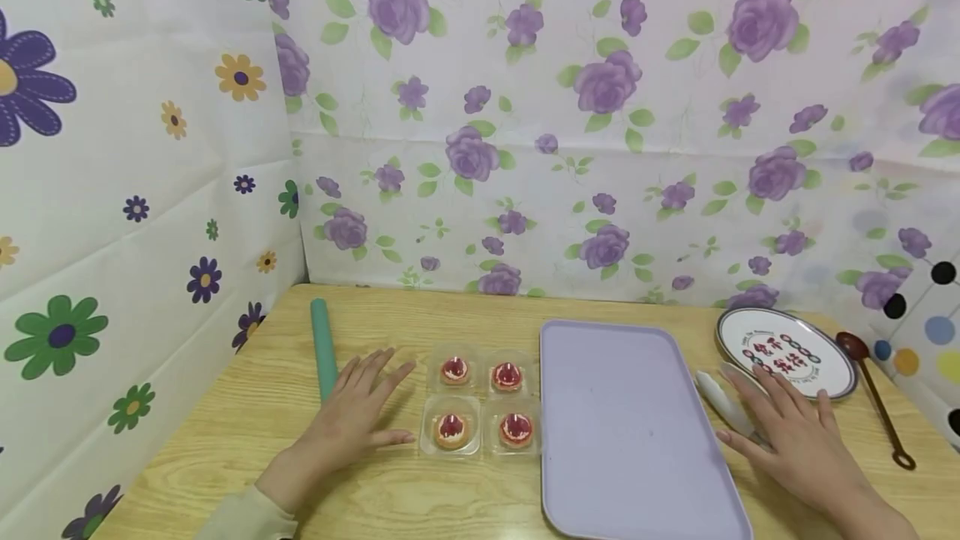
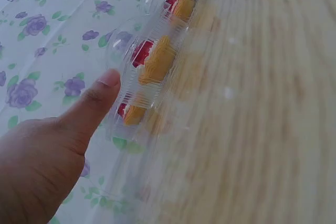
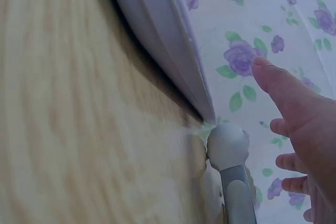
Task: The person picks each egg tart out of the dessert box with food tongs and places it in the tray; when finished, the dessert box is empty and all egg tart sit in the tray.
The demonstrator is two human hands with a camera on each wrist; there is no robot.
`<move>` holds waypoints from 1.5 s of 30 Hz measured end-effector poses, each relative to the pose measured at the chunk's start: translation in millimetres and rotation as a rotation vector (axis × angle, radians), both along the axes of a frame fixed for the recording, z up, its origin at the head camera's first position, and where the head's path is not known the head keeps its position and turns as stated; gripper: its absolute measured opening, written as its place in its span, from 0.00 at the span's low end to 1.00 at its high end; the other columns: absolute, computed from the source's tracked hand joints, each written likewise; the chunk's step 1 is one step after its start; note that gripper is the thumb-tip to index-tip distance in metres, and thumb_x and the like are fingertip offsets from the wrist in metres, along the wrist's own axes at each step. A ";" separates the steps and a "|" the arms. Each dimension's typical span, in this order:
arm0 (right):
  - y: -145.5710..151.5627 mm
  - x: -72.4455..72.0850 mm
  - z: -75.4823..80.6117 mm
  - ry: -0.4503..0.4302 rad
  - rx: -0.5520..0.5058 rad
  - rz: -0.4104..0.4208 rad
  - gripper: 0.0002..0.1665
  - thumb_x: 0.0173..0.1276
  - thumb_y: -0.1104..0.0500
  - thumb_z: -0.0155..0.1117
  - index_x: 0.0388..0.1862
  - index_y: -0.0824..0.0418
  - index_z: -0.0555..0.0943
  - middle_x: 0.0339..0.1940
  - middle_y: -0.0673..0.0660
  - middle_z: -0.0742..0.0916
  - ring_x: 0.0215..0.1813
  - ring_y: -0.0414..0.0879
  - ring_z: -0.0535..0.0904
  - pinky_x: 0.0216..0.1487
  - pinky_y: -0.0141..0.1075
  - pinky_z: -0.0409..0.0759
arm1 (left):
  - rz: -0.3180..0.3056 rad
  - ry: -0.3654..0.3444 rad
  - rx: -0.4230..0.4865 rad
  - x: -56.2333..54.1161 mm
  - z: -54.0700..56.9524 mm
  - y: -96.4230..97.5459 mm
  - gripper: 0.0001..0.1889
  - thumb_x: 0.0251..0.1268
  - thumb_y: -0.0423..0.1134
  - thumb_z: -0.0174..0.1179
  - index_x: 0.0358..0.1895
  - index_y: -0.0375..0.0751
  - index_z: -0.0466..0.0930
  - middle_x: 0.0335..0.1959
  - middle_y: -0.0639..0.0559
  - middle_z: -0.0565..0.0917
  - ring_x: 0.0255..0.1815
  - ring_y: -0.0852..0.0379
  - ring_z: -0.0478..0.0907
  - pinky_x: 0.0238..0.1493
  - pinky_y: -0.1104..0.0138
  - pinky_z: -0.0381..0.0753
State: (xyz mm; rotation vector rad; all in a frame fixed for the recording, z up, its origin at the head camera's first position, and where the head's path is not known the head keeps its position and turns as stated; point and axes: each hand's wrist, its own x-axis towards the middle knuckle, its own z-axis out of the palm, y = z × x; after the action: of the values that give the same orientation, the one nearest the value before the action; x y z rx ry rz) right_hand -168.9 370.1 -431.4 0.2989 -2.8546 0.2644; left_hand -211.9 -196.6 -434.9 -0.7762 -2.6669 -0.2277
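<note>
In the head view my left hand [image 1: 351, 413], fingers spread, is left of several small red-topped tarts [image 1: 451, 432] in a clear plastic container [image 1: 426, 442]. The left wrist view shows the thumb [image 2: 89, 103] pointing toward the tarts [image 2: 157, 61], holding nothing. On the right side, my right hand [image 1: 802, 444] is spread over a pair of pale tongs [image 1: 722, 401] and partly hides them. Its fingers [image 3: 286, 90] stand apart from the tongs [image 3: 228, 145] in the right wrist view. Between the hands lies a flat lilac tray [image 1: 622, 423] with nothing on it.
A green rod [image 1: 322, 344] lies left of the left hand. At the back right is a white plate [image 1: 795, 352] with a dark rim and red writing. Beside it rests a dark brown ladle [image 1: 877, 398]. Flowered cloth [image 1: 525, 140] hangs behind the wooden table [image 1: 375, 490].
</note>
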 end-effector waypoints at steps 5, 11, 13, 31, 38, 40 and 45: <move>-2.1 1.0 3.3 0.026 -0.011 0.004 0.50 0.63 0.36 0.62 0.78 0.40 0.49 0.73 0.69 0.62 0.66 0.74 0.59 0.65 0.73 0.20 | -0.024 0.022 0.028 0.0 2.7 0.8 0.50 0.44 0.65 0.66 0.71 0.45 0.62 0.70 0.35 0.64 0.70 0.36 0.62 0.71 0.42 0.58; -5.2 2.7 8.7 0.064 -0.045 0.027 0.49 0.62 0.38 0.64 0.77 0.41 0.53 0.70 0.69 0.65 0.63 0.74 0.62 0.66 0.73 0.26 | -0.051 0.012 0.101 0.1 2.7 0.8 0.49 0.44 0.63 0.67 0.71 0.45 0.63 0.68 0.35 0.67 0.67 0.36 0.67 0.65 0.41 0.66; -6.0 2.8 10.2 0.077 -0.057 0.042 0.49 0.62 0.39 0.65 0.77 0.42 0.54 0.70 0.69 0.66 0.63 0.74 0.63 0.67 0.73 0.26 | -0.052 -0.014 0.133 0.2 2.8 0.9 0.49 0.44 0.62 0.68 0.71 0.45 0.63 0.67 0.36 0.68 0.65 0.36 0.68 0.62 0.41 0.69; -28.0 11.7 33.6 0.094 -0.085 0.113 0.50 0.55 0.43 0.72 0.75 0.48 0.61 0.65 0.65 0.75 0.58 0.67 0.72 0.45 0.63 0.74 | -0.160 -0.258 0.430 1.4 3.9 5.1 0.45 0.43 0.50 0.75 0.68 0.42 0.66 0.60 0.45 0.75 0.50 0.49 0.75 0.49 0.55 0.79; -44.7 17.6 44.9 0.043 -0.110 0.139 0.46 0.56 0.43 0.72 0.72 0.52 0.65 0.64 0.64 0.75 0.56 0.63 0.76 0.44 0.58 0.79 | -0.211 -0.356 0.469 0.8 1.8 3.8 0.44 0.45 0.49 0.74 0.67 0.38 0.65 0.60 0.43 0.75 0.51 0.47 0.74 0.52 0.57 0.77; -50.3 20.6 47.9 0.012 -0.114 0.130 0.46 0.57 0.42 0.71 0.71 0.52 0.65 0.63 0.63 0.76 0.53 0.59 0.79 0.40 0.51 0.81 | -0.218 -0.380 0.469 1.5 0.9 4.4 0.44 0.46 0.50 0.73 0.67 0.37 0.65 0.60 0.42 0.75 0.52 0.47 0.74 0.53 0.58 0.77; -67.6 29.0 52.6 0.053 -0.096 0.160 0.46 0.54 0.42 0.73 0.71 0.51 0.67 0.57 0.57 0.78 0.45 0.48 0.80 0.34 0.40 0.81 | -0.216 -0.425 0.477 2.5 -2.4 5.7 0.42 0.48 0.52 0.72 0.65 0.38 0.66 0.58 0.42 0.75 0.51 0.48 0.74 0.54 0.59 0.77</move>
State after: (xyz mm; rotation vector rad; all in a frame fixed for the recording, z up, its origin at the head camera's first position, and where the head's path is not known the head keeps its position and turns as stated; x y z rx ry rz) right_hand -139.9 302.5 -378.8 0.5077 -2.7587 0.4165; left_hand -209.4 -191.0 -437.3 -0.9288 -2.7132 -1.1504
